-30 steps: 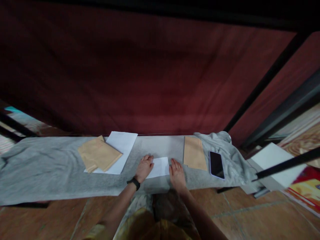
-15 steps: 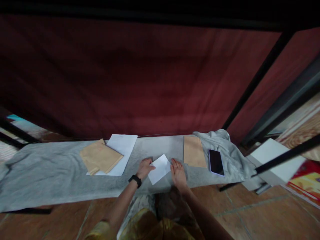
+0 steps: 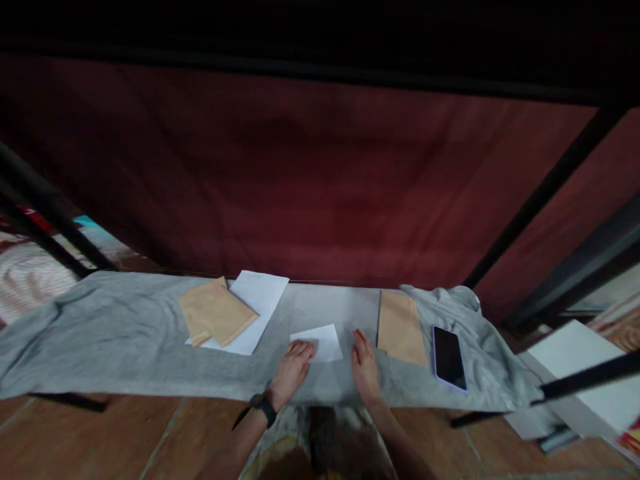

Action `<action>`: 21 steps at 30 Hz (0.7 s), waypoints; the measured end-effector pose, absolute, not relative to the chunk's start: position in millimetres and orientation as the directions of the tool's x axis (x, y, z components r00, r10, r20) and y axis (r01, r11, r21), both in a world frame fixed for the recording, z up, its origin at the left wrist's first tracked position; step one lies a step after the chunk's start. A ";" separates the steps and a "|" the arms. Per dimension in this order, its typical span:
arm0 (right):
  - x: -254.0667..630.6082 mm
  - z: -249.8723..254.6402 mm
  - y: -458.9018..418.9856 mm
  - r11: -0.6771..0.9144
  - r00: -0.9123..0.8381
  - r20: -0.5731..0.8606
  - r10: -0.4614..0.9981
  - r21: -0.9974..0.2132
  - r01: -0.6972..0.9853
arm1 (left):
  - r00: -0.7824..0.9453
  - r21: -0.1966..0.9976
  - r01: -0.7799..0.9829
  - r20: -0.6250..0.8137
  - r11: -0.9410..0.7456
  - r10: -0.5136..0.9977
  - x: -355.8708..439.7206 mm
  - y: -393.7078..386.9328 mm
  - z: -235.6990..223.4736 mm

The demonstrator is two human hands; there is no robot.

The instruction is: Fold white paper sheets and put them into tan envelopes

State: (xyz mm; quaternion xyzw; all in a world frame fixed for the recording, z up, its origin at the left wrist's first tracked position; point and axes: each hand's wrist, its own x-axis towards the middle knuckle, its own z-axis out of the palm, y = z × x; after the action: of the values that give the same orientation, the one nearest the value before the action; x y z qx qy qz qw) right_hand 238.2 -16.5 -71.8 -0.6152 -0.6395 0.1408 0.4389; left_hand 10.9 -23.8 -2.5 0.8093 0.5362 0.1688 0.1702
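Observation:
A small white piece of paper (image 3: 327, 344), seemingly folded, lies on the grey cloth in front of me. My left hand (image 3: 294, 365), with a dark band on the wrist, rests on its lower left part, fingers curled and pressed together over it. To the right of the paper and a little apart from it, my right hand (image 3: 365, 365) is held over the cloth with its fingers stretched out and nothing in them. Beyond my right hand lies a stack of brown paper envelopes (image 3: 401, 328).
Grey cloth (image 3: 115, 333) covers the long narrow bench. Brown envelopes (image 3: 220, 312) overlap white sheets (image 3: 263, 298) on the left. A phone (image 3: 449, 358) lies on the right. Behind the bench hangs a dark red curtain (image 3: 320, 187) with black metal bars; a white box (image 3: 585, 367) stands at right.
The small paper was turned at an angle between both hands, then turned back and laid flatter. My right hand has come away from its edge. The camera view has shifted.

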 end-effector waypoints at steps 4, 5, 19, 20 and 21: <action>210.9 -58.4 -12.7 0.305 -0.023 0.421 0.907 -0.617 0.726 | 0.416 0.508 0.771 0.057 -0.385 0.908 0.9 -32.9 -10.5; 202.6 -54.6 -11.9 0.315 -0.054 0.416 0.908 -0.591 0.742 | 0.433 0.522 0.755 0.056 -0.396 0.900 -3.1 -33.0 -8.7; 159.1 -65.0 -20.6 0.407 -0.366 0.192 0.911 -0.265 0.874 | 0.227 0.465 0.858 0.040 -0.219 0.973 17.5 -32.5 -30.2; 160.6 -66.5 -19.9 0.409 -0.370 0.188 0.910 -0.255 0.876 | 0.200 0.431 0.878 0.068 -0.209 0.977 21.6 -31.7 -34.2; 162.4 -68.0 -18.9 0.408 -0.369 0.191 0.910 -0.247 0.879 | 0.181 0.395 0.895 0.096 -0.205 0.979 24.4 -31.1 -38.1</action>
State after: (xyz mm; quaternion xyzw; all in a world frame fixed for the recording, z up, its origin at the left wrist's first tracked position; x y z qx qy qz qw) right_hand 162.4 -18.9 -68.0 -0.5416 -0.8256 0.0516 0.1497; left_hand 24.4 -31.1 -38.1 0.7582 0.6180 0.1657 0.1256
